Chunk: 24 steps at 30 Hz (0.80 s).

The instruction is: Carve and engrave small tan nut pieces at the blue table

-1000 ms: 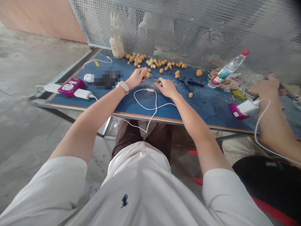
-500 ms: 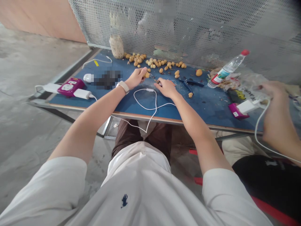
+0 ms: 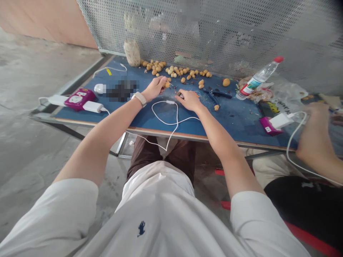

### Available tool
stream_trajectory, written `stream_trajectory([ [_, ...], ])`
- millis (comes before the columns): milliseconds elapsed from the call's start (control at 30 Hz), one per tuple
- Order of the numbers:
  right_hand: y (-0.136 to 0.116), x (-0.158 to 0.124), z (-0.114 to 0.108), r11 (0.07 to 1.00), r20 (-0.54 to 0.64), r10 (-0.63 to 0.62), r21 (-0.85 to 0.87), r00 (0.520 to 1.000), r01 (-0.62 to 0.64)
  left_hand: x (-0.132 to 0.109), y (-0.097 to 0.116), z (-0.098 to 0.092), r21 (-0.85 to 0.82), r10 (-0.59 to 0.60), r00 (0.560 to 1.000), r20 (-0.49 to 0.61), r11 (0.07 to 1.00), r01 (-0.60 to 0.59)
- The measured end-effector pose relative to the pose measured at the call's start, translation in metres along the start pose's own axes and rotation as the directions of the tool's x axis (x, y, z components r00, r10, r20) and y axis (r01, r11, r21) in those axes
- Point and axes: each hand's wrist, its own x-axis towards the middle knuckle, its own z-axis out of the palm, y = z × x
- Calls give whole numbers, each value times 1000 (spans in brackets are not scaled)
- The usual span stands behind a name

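Note:
My left hand (image 3: 155,86) is closed in a pinch round a small tan fruit (image 3: 167,84) just above the blue table top (image 3: 235,119). My right hand (image 3: 188,100) rests on the table beside it, fingers curled on a small dark tool (image 3: 180,94) whose tip points toward the fruit. A pale watch (image 3: 140,98) sits on my left wrist. Many more tan fruits (image 3: 175,72) lie scattered along the back of the table. A white cable (image 3: 171,116) loops between my forearms and hangs off the front edge.
A perforated metal screen (image 3: 214,32) backs the table. A jar (image 3: 132,52), a white mouse (image 3: 100,88), a purple box (image 3: 76,98) with white adapters, blue pliers (image 3: 217,94) and a tilted water bottle (image 3: 258,76) stand about. A co-worker's arm (image 3: 314,142) lies at the right.
My own hands have hardly moved. The co-worker's hand at the right has drawn back from the bags toward the table's right edge.

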Motion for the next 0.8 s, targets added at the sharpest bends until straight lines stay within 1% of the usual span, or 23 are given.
stream_trajectory([
  [133,0,0,1,1000,12,-20,-12,1000,20,1,-4,-2,-20,51,998,-34,998,-52],
  [333,5,0,0,997,-68,45,72,997,-40,-2,-2,-4,21,118,990,-75,993,-117],
  [433,5,0,-2,993,-101,77,96,992,-67,-3,0,-4,64,131,989,-66,990,-127],
  [533,6,2,-1,988,-133,94,136,987,-75,-5,2,-3,168,149,987,-60,976,-137],
  [633,10,3,1,980,-160,102,186,982,-71,-8,9,-5,337,139,990,-31,934,-120],
  [733,15,3,1,974,-167,72,224,983,-33,-13,19,-7,513,124,990,69,846,-142],
  [800,17,2,1,967,-138,7,253,990,29,-18,25,-7,611,114,983,143,771,-178],
])
